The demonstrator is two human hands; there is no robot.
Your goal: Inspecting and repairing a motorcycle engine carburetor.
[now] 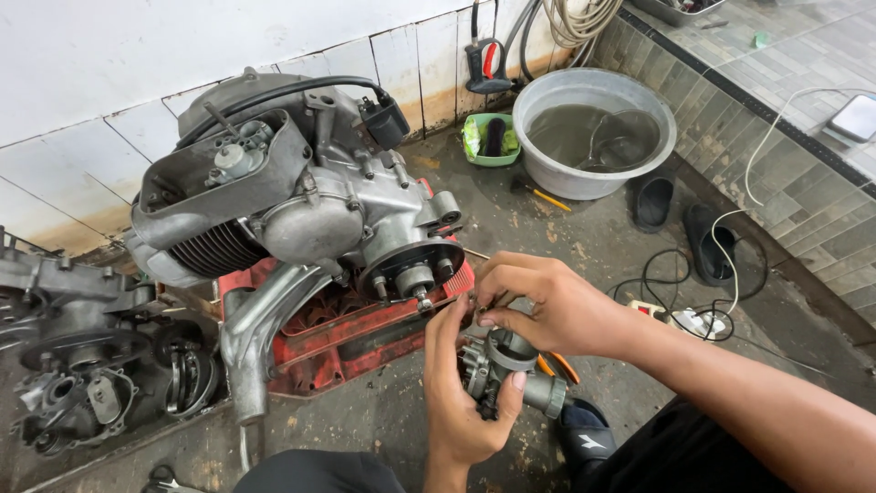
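The big engine (pixel 301 201) on its red crate (pixel 356 338) blocks the left; bare floor (pixel 584 242) (wet-looking) lies open ahead.

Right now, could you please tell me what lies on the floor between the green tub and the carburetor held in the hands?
In the head view, between the green tub and the carburetor lie a yellow-handled screwdriver and stained bare concrete.
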